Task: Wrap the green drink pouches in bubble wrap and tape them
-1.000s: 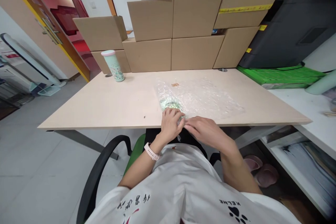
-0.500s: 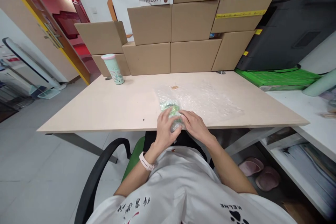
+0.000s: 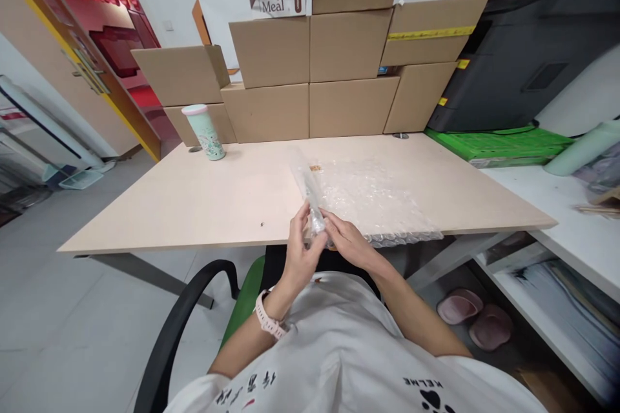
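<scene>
A clear sheet of bubble wrap (image 3: 375, 197) lies across the table's front middle, its near edge hanging slightly over the front. Its left side stands up in a narrow fold, which my left hand (image 3: 301, 248) grips from the left with thumb and fingers. My right hand (image 3: 349, 242) presses in from the right, fingertips closed on the same fold near the table edge. Whatever lies inside the fold is hidden by the film and my fingers. A small orange-brown mark (image 3: 315, 168) shows by the wrap's far left part.
A mint tumbler with a pink lid (image 3: 206, 132) stands at the table's back left. Cardboard boxes (image 3: 266, 113) line the back edge. At the right are a green flat crate (image 3: 498, 144) and a black case (image 3: 513, 71). A chair armrest (image 3: 165, 322) is at my left.
The bubble wrap's left side has been lifted and folded upright, and the green-patterned item seen under my hands is now covered. The wrap's right part has shifted toward me, over the table edge.
</scene>
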Demonstrator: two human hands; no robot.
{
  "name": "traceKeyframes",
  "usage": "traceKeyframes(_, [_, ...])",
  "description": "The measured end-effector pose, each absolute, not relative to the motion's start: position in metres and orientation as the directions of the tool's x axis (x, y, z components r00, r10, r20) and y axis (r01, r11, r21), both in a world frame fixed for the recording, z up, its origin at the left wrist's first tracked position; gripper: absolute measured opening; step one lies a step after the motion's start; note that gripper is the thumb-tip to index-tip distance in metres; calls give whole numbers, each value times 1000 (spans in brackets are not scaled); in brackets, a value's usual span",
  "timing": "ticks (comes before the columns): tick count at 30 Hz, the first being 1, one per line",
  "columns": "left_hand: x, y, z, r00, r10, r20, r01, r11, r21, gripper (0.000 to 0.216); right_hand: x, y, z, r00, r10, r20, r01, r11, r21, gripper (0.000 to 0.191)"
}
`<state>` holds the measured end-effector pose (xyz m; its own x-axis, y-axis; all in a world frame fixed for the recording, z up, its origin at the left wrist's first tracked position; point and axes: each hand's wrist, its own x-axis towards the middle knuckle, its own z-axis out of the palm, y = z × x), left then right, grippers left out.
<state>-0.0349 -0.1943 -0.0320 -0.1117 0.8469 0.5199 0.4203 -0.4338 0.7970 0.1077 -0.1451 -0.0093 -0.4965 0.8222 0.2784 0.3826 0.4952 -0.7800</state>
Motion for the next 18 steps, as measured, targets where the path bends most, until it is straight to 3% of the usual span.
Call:
traceKeyframes(6, [-16, -169, -31, 117, 803, 584, 543, -544, 640, 50, 148, -133, 1, -495, 843, 208, 531, 484, -696, 35])
traceKeyframes(11, [3, -154, -44, 258, 786, 561, 646, -573, 505, 48, 179, -137, 9, -364, 868, 337, 736, 490, -467, 30])
traceKeyframes(15, [9, -156, -43, 331, 793, 512, 725, -561, 399, 50, 178, -144, 17, -286, 835, 469, 658, 527, -538, 26])
traceKeyframes(18, [4, -165, -43, 312, 786, 534, 703, -569, 427, 54, 168, -139, 10, -356, 810, 467, 587, 582, -563, 32])
